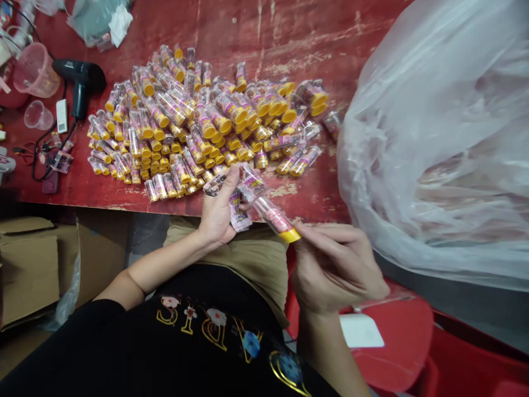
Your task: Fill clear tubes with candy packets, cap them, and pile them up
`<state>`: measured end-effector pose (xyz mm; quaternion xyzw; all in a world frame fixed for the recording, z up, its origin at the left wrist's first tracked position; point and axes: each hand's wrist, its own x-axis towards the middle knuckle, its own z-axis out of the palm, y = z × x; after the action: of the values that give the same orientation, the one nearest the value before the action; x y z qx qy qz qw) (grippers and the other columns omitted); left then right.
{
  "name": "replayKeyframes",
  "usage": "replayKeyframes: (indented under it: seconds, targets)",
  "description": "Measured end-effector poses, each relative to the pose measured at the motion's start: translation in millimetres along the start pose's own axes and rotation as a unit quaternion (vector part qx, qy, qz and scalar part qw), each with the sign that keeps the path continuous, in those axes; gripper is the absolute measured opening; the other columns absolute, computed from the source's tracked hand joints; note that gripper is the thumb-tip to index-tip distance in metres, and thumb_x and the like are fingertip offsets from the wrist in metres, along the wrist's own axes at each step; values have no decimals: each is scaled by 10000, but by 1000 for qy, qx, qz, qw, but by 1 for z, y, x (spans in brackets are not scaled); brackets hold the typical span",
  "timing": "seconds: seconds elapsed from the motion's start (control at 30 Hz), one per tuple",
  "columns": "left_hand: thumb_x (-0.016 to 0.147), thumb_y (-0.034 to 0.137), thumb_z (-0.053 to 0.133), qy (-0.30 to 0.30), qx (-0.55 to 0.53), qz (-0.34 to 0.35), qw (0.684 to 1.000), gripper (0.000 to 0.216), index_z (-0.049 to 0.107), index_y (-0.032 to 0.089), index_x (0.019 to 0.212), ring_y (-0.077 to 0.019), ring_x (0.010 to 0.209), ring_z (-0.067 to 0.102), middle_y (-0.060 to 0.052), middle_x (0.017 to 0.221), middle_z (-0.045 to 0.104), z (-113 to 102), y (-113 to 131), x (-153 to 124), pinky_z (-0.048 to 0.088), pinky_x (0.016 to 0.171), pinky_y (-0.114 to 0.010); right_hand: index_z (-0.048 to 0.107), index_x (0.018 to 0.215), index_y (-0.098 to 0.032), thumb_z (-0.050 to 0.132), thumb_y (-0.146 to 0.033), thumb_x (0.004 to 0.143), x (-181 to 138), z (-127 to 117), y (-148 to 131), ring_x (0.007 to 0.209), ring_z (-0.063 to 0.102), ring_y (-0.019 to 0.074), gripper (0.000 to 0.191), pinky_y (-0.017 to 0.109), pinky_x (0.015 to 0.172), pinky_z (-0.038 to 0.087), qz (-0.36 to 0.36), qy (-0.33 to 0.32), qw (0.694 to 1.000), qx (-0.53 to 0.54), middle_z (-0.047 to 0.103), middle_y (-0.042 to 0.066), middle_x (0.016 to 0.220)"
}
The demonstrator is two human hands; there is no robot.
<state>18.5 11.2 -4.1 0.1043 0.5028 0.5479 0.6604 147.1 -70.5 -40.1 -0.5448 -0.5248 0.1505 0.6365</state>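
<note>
Black shirt (198, 331) fills the near edge, its gold lettering upside down to the camera and not readable with any certainty. Just beyond it the right hand (334, 270) pinches the yellow cap (290, 236) of a clear tube (268, 212), thumb and fingers closed on that end. The tube slants up from those fingers to the left hand (217, 212). Its thumb and fingers are closed on a few flat printed sleeves (238, 218) and seem, though the view is crowded there, to be working one onto the tube's far end. To do this well, I would judge, the right fingers should hold the cap end steady while the left fingers keep the sleeve square and open as it slides. Past the left fingertips a pile (198, 121) of like yellow-capped tubes lies on the red table (289, 33); a clear bag (438, 138) bulks beyond the right fingers. Pink print on the sleeves is too small to read.
</note>
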Motion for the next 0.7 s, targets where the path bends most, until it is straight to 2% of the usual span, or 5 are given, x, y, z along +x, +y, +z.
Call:
replayKeyframes:
  seconds: [0.23,0.33,0.47,0.6,0.7]
  targets:
    - [845,464,846,12,45,-14,999,325,725,171,914,-134,755,643,-104,1109,777,3,3,0,336,514,-197,838,1094,-348,844,-113,807,3,-9,-1,750,685,183,371,366,682,563,19,33,999,-12,728,2,830]
    - [826,452,868,-1,27,-11,1000,335,733,160,921,-145,736,652,-93,974,769,1,0,2,358,527,-206,843,1050,-336,838,-112,812,3,-12,-1,730,671,183,328,374,679,560,21,24,999,16,702,3,798]
    - [772,492,899,-17,23,-20,999,409,742,145,922,-108,630,612,-53,833,741,-1,-4,2,426,543,-214,839,986,-292,835,-106,798,4,-13,-1,709,673,179,265,356,637,551,22,-15,999,27,704,4,793]
    - [825,509,850,-5,40,-29,999,395,733,144,921,-96,625,613,-64,920,776,-2,-8,0,471,585,-218,839,1056,-299,817,-41,795,6,-12,0,707,674,152,368,313,649,542,-21,-30,999,16,721,-8,809]
    - [853,481,831,-3,48,-43,998,356,727,153,945,-90,614,590,-58,934,769,-3,-10,-4,440,567,-216,824,1165,-332,821,7,772,5,-10,-1,713,672,149,519,298,651,530,-47,-18,999,-4,728,-8,837]
